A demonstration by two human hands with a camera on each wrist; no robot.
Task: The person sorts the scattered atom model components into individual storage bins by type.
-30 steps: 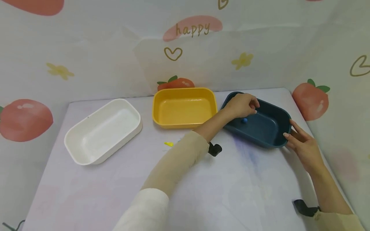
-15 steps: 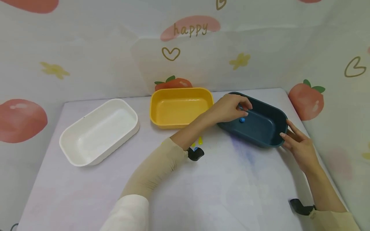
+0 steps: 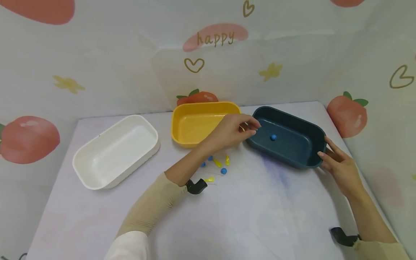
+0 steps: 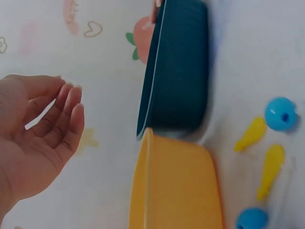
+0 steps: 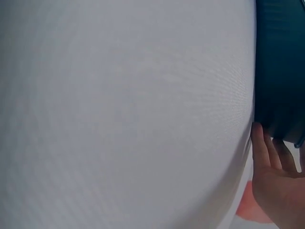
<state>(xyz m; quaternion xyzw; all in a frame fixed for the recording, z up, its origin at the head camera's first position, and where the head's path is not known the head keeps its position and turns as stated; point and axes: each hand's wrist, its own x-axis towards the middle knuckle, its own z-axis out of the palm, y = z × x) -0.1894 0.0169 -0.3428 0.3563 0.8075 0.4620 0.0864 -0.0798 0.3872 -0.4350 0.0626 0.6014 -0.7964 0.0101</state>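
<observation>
My left hand [image 3: 229, 130] is over the right end of the yellow tray [image 3: 182, 142], near the dark blue tray [image 3: 286, 159]. Its fingers and thumb are loosely bent, and nothing shows between them in the left wrist view. One small blue bead [image 3: 273, 137] lies inside the dark blue tray. My right hand [image 3: 342, 169] holds that tray's right end, thumb at the rim and fingers along the outer wall [image 5: 281, 95]. On the table below my left forearm lie several blue beads [image 4: 281, 114] and yellow teardrop-shaped pieces [image 4: 270, 171]; one bead shows a hole.
A white tray [image 3: 113, 151] stands at an angle on the left of the table. Thin clear strands lie by the yellow pieces. A patterned cloth wall [image 3: 130, 72] rises directly behind the trays. Black wrist mounts [image 3: 196, 186] stick out from both forearms.
My left hand has drawn back leftward out of the dark blue tray, leaving the blue bead inside. The loose pieces beneath the forearm have come into sight. My right hand stays at the tray.
</observation>
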